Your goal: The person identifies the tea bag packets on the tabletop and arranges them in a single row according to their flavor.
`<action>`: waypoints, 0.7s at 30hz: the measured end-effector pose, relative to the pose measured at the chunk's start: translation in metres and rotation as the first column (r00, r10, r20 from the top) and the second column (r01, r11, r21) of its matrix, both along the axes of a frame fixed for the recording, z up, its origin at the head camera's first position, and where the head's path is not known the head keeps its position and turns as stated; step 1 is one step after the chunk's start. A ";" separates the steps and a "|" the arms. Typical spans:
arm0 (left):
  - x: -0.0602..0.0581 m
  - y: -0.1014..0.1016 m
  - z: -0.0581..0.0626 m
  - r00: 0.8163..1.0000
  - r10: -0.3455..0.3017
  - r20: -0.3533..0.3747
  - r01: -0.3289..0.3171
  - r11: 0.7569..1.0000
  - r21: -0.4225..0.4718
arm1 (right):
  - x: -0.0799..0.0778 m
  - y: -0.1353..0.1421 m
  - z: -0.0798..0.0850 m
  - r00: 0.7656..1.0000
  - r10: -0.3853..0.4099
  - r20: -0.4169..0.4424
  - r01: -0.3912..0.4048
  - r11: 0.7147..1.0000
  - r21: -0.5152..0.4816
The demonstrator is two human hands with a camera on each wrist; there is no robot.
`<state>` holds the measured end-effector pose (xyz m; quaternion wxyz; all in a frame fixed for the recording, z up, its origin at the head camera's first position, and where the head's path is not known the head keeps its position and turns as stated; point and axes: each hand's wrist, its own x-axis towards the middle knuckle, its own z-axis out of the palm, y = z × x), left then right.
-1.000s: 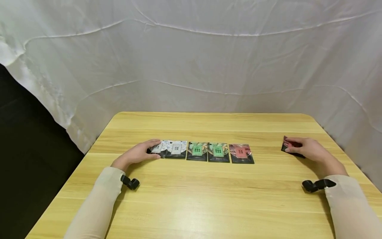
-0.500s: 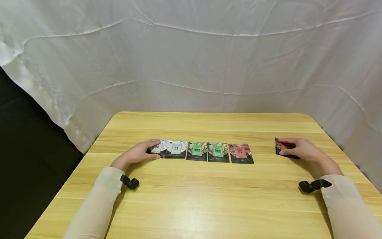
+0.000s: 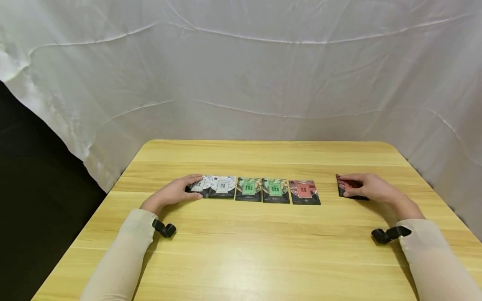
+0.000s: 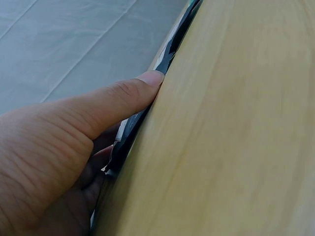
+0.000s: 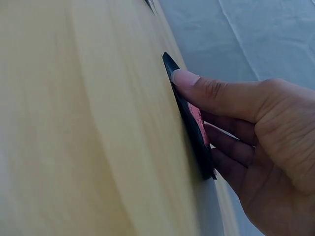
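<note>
My left hand (image 3: 175, 192) holds the leftmost black-and-white sachet (image 3: 198, 186), thumb at its near edge and fingers at the far side; the palm hides its left end. In the left wrist view the thumb (image 4: 123, 101) presses on the sachet's dark edge. Over on the right, my right hand (image 3: 373, 189) grips a black-and-red sachet (image 3: 344, 186) between thumb and fingers. The right wrist view shows this sachet (image 5: 192, 123) slightly bowed, close over the wood, its red label partly covered by the hand.
Right of the left hand, a second white sachet (image 3: 223, 187), two green ones, the left (image 3: 248, 190) and the right (image 3: 276, 191), and a red one (image 3: 304, 192) lie flat in a row. They rest on a wooden table (image 3: 241, 251), with a pale curtain (image 3: 241, 83) behind it.
My right hand has moved left with the black-and-red sachet, closer to the row. The left hand and the sachets lying in the row have stayed put.
</note>
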<state>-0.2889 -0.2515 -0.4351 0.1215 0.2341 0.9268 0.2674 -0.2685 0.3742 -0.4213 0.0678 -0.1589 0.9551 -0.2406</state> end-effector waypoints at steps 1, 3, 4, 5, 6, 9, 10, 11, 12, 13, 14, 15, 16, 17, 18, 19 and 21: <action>0.000 0.000 0.000 1.000 0.001 0.000 -0.001 1.000 0.002 | 0.000 -0.002 0.000 1.000 0.005 0.001 -0.005 1.000 -0.005; 0.000 0.000 0.001 1.000 0.000 0.000 0.000 1.000 0.005 | 0.001 -0.006 0.002 1.000 0.014 0.001 -0.014 1.000 -0.008; 0.000 0.000 0.001 1.000 0.000 -0.001 0.000 1.000 0.003 | 0.001 -0.008 0.002 1.000 0.023 0.002 -0.023 1.000 -0.008; 0.000 0.000 0.001 1.000 0.000 0.000 0.000 1.000 0.003 | 0.001 -0.010 0.003 1.000 0.028 0.002 -0.028 1.000 -0.009; 0.000 0.001 0.001 1.000 0.000 0.001 0.000 1.000 0.003 | 0.001 -0.012 0.004 0.999 0.035 0.002 -0.035 0.999 -0.010; 0.000 0.001 0.001 1.000 0.003 0.001 -0.003 1.000 -0.001 | 0.002 -0.016 0.004 0.999 0.044 0.012 -0.043 0.999 -0.016; 0.000 0.001 0.001 1.000 0.003 0.000 -0.003 1.000 -0.002 | 0.002 -0.018 0.004 0.999 0.046 0.013 -0.046 0.999 -0.015; 0.000 0.001 0.001 1.000 0.004 0.000 -0.004 1.000 -0.002 | 0.002 -0.019 0.004 0.999 0.046 0.014 -0.046 0.999 -0.017; 0.000 0.001 0.001 1.000 0.006 0.001 -0.006 1.000 -0.002 | 0.002 -0.020 0.004 0.999 0.046 0.014 -0.046 0.999 -0.012; 0.000 0.001 0.001 1.000 0.007 0.001 -0.007 1.000 -0.002 | 0.002 -0.021 0.004 0.999 0.046 0.016 -0.046 0.999 -0.010; 0.000 0.001 0.001 1.000 0.007 0.001 -0.007 1.000 -0.001 | 0.002 -0.022 0.004 0.999 0.046 0.014 -0.046 0.999 -0.008; 0.000 0.001 0.001 1.000 0.006 0.000 -0.006 1.000 -0.002 | 0.001 -0.023 0.004 0.999 0.047 0.013 -0.047 0.999 -0.002; 0.000 0.001 0.001 1.000 0.006 0.001 -0.006 1.000 -0.001 | 0.002 -0.025 0.004 0.999 0.046 0.013 -0.046 0.999 0.001; 0.000 0.001 0.001 1.000 0.005 0.001 -0.005 1.000 -0.001 | 0.002 -0.026 0.004 0.999 0.046 0.016 -0.046 0.999 0.003; 0.000 0.001 0.002 1.000 0.004 0.000 -0.004 1.000 -0.001 | 0.002 -0.028 0.003 0.999 0.047 0.018 -0.047 0.999 0.005; 0.000 0.001 0.001 1.000 0.003 -0.002 -0.003 1.000 0.000 | 0.002 -0.029 0.003 0.999 0.047 0.019 -0.048 0.999 0.007; 0.000 0.001 0.001 1.000 0.000 -0.004 0.000 1.000 0.001 | 0.003 -0.032 0.003 0.999 0.049 0.021 -0.049 0.999 0.012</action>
